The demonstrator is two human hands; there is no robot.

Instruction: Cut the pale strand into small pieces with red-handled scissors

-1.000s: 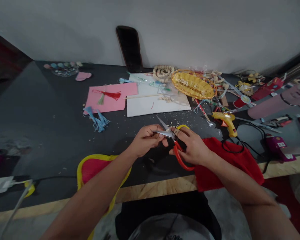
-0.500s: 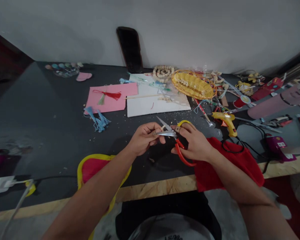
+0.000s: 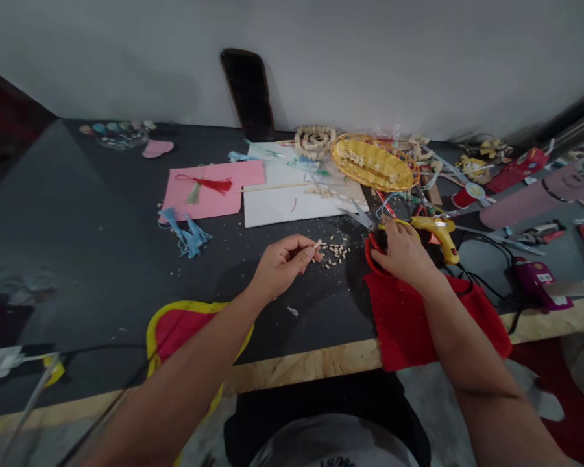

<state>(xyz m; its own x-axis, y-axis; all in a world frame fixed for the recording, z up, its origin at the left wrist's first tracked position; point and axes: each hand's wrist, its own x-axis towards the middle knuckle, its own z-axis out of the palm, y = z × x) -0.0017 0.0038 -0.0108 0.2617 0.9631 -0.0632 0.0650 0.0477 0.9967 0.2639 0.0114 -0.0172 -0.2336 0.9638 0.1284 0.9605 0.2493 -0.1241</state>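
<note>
Between the thumb and fingers of my left hand (image 3: pixel 288 261) is a small pale piece (image 3: pixel 318 244). Just right of its fingertips, several small beige bits (image 3: pixel 338 251) lie scattered on the dark table. My right hand (image 3: pixel 401 251) is on the scissors (image 3: pixel 363 218), which have red and yellow handles; their blades are apart and point up and left, near the edge of the white board (image 3: pixel 272 211). A red cloth (image 3: pixel 403 324) lies under my right wrist.
A yellow basket (image 3: pixel 374 163) stands behind the white board, with a glue gun (image 3: pixel 437 232) to the right. Pink sheet (image 3: pixel 224 206) with tassels lies left. A phone (image 3: pixel 249 91) leans on the wall; a pink bottle (image 3: pixel 530 204) is at the right.
The scissors have moved right and away from my left hand, with my right hand. The beige bits that the hands covered now show. My left hand has stayed nearly in place.
</note>
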